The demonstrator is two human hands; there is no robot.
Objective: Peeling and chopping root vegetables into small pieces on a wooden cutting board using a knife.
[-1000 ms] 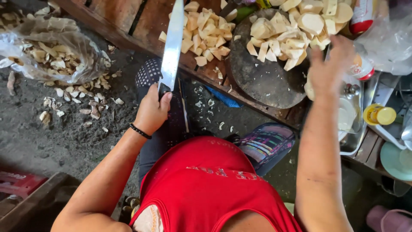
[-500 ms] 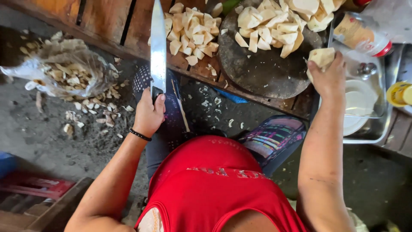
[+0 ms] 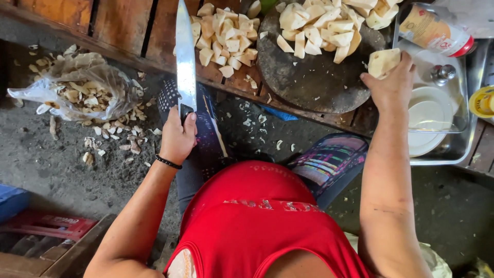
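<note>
My left hand (image 3: 178, 138) grips the dark handle of a large knife (image 3: 185, 56), whose long blade points away over the wooden table's edge. My right hand (image 3: 392, 85) holds a pale peeled root piece (image 3: 383, 62) at the right rim of a round dark cutting board (image 3: 314, 77). Cut pale chunks (image 3: 319, 25) are heaped on the far part of the board. Another heap of cut chunks (image 3: 224, 36) lies on the wooden table (image 3: 118, 25) just right of the blade.
A clear plastic bag of peelings (image 3: 82, 90) lies on the grey floor at left, with loose peel scraps (image 3: 116, 139) around it. A metal tray (image 3: 453, 146) at right holds white plates (image 3: 429, 116) and a bottle (image 3: 432, 31). A red crate (image 3: 46, 226) sits lower left.
My right hand has brought the root piece down from over the tray to the cutting board's right rim. The knife hand has held nearly still.
</note>
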